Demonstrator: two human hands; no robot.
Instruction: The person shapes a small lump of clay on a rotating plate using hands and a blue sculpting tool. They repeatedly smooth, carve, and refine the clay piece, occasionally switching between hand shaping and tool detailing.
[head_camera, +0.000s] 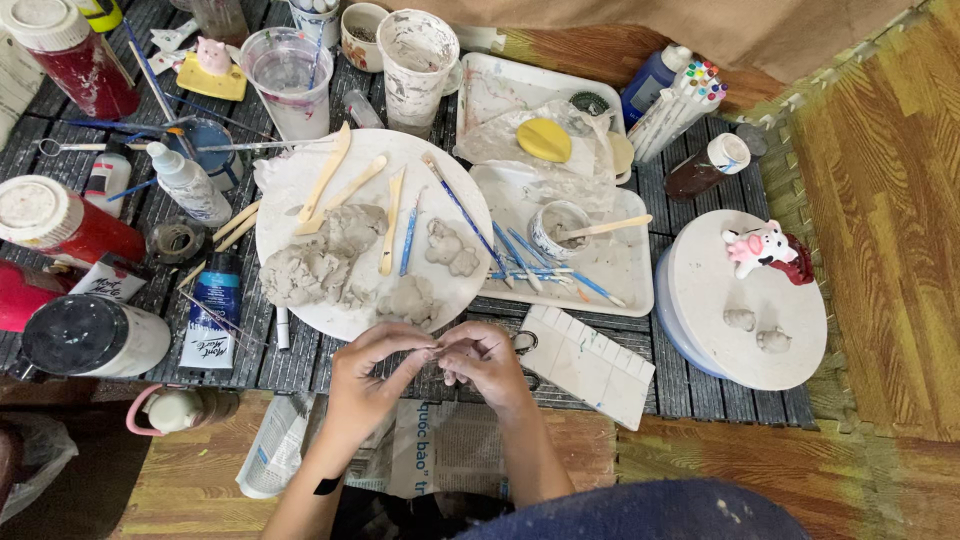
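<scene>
Grey clay bit (437, 349) is pinched between both hands at the counter's (300, 365) near edge, just before the round board (290, 185). Left hand (368, 375) and right hand (485, 362) are curled, fingertips pressed together. Little open room is left; tools crowd all sides.

Our small grey clay bit (437, 349), pinched between our fingertips, at six o'clock from the round white board (290, 170).
</scene>
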